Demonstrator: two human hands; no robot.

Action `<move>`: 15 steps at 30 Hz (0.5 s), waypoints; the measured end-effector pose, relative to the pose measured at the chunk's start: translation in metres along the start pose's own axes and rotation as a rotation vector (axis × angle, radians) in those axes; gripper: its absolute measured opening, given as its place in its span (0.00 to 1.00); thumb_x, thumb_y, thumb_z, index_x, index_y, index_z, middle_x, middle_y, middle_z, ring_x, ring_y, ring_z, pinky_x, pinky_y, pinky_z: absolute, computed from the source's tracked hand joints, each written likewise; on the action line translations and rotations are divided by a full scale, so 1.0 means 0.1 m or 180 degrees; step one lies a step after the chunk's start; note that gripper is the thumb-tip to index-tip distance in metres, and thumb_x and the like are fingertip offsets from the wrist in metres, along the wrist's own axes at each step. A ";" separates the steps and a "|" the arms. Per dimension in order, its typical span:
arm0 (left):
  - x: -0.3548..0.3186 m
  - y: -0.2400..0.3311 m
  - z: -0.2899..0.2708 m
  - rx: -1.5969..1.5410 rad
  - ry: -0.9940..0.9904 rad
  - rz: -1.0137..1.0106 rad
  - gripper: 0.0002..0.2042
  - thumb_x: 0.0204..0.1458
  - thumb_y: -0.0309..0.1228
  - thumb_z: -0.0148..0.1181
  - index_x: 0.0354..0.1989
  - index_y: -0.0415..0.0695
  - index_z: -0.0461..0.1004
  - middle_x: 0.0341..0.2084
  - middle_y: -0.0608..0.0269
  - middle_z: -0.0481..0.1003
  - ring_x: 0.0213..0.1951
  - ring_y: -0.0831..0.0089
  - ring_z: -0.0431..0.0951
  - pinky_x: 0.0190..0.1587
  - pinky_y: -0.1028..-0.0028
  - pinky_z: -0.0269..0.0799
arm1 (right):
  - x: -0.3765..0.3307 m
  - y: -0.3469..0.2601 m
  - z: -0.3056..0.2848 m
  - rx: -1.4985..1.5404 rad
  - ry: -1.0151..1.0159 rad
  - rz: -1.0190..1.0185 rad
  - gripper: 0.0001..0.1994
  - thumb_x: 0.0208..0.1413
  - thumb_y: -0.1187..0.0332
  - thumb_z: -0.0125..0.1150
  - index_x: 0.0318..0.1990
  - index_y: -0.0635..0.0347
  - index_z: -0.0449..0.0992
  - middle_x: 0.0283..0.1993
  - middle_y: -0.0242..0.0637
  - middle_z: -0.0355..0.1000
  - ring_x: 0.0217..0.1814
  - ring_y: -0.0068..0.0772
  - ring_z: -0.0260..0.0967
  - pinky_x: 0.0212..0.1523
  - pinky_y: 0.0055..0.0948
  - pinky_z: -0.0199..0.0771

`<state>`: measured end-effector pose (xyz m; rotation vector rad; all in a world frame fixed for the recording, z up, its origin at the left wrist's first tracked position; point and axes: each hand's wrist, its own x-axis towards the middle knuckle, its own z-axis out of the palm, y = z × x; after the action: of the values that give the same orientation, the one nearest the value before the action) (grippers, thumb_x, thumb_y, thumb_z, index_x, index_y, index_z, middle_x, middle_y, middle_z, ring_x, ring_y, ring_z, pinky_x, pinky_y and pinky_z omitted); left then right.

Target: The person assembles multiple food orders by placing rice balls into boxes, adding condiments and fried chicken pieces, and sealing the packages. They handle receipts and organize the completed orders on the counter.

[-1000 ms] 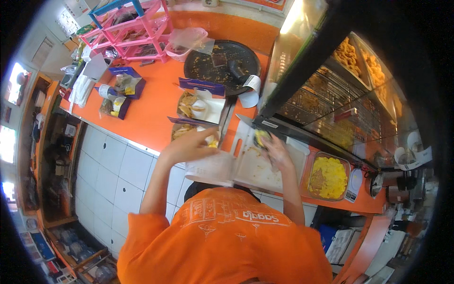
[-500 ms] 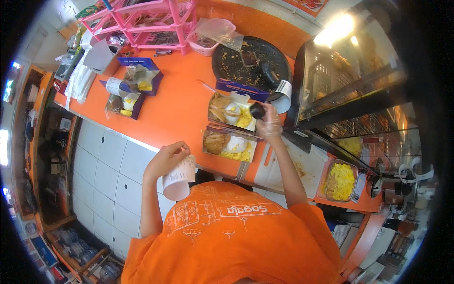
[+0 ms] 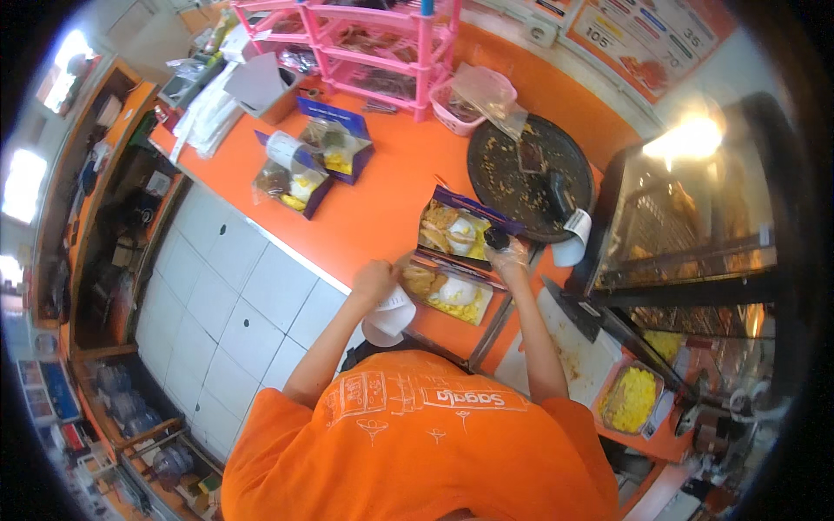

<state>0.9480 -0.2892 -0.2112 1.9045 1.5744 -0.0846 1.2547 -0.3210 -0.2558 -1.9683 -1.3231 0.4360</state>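
My left hand [image 3: 375,282] is closed on a curling strip of white printed paper [image 3: 391,314] by the left end of the front food box. In a clear plastic glove, my right hand [image 3: 511,260] grips a small dark round cup [image 3: 495,238] over the right end of the rear food box. That rear box [image 3: 478,207] is open, with its purple lid raised; fried chicken, white rice and yellow scrambled egg lie in it. Nearer to me, the front box [image 3: 488,306] holds the same foods.
Two filled purple boxes [image 3: 334,113] stand farther left on the orange counter [image 3: 400,165]. A round black tray [image 3: 495,187] with crumbs, a pink rack [image 3: 423,65], a glass warmer [image 3: 695,200], a knife [image 3: 569,306], a cutting board [image 3: 556,326] and a tub of egg [image 3: 632,399] surround the workspace.
My view has swung, shifting the scene. My left hand has come in beside the front box with the paper strip. The right hand still holds the dark cup at the rear box.
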 end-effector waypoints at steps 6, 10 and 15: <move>0.34 -0.61 -0.56 0.0107 0.0829 -0.0338 0.18 0.57 0.44 0.52 0.35 0.41 0.80 0.30 0.48 0.79 0.35 0.51 0.80 0.40 0.56 0.75 | 0.36 -0.62 0.55 0.1496 -0.0849 0.0421 0.16 0.48 0.65 0.67 0.45 0.58 0.77 0.28 0.33 0.75 0.26 0.28 0.71 0.28 0.31 0.70; 0.25 -0.69 -1.09 0.0236 0.1184 -0.0562 0.19 0.55 0.47 0.55 0.40 0.43 0.79 0.32 0.48 0.79 0.35 0.52 0.80 0.38 0.58 0.74 | 0.23 -0.63 0.28 0.0226 -0.0497 0.0459 0.24 0.48 0.59 0.67 0.51 0.60 0.72 0.36 0.43 0.77 0.36 0.38 0.76 0.39 0.36 0.74; -0.23 -0.24 -1.66 -0.2078 0.0620 0.0974 0.10 0.56 0.34 0.59 0.43 0.44 0.75 0.32 0.61 0.76 0.38 0.73 0.77 0.39 0.72 0.71 | -0.67 0.06 -0.43 0.0688 0.0446 0.0497 0.28 0.55 0.67 0.62 0.61 0.65 0.61 0.56 0.53 0.67 0.58 0.49 0.66 0.59 0.37 0.65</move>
<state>0.8624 -0.2214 -0.0819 1.6203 1.1994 0.6817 1.2581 -0.3989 -0.2380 -1.8899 -0.9962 0.4848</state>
